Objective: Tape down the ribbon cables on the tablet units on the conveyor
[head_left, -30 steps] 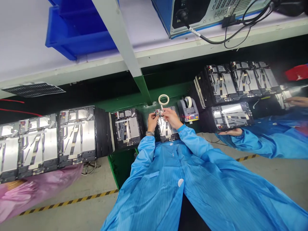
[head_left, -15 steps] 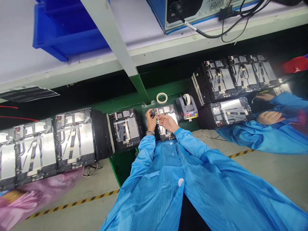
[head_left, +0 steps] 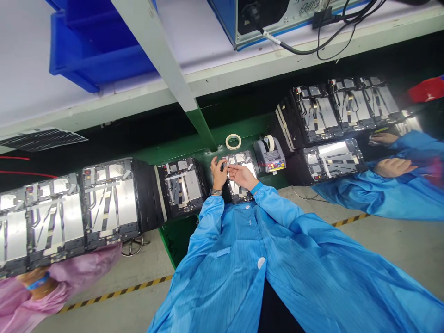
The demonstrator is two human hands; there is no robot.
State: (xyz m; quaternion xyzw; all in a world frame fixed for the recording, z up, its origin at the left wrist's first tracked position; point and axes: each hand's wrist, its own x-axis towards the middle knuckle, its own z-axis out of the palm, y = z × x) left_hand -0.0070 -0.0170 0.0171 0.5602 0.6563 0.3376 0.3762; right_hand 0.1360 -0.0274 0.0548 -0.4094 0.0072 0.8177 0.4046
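My left hand (head_left: 219, 173), with a wristwatch, pinches a small dark component (head_left: 224, 165) above an open tablet-like device (head_left: 239, 158). Its metal plates and ribbon cables show around my hands. My right hand (head_left: 241, 176) reaches across that device, fingertips close to the component. Its grip is hidden. A roll of pale tape (head_left: 233, 141) lies just beyond the device, and a grey tape dispenser (head_left: 269, 155) stands to its right. Another open device (head_left: 182, 186) sits left of my left hand.
Rows of similar devices (head_left: 109, 203) line the green bench (head_left: 180, 236). A co-worker's hands (head_left: 393, 167) work at the right, and a pink-sleeved arm (head_left: 38, 286) shows lower left. Overhead are a shelf, a blue bin (head_left: 97, 51) and a cabled instrument box (head_left: 277, 23).
My hands have shifted slightly left and closer together at the component. The co-worker's hand has moved onto the right-hand device, and a wrist with a blue band has appeared at lower left.
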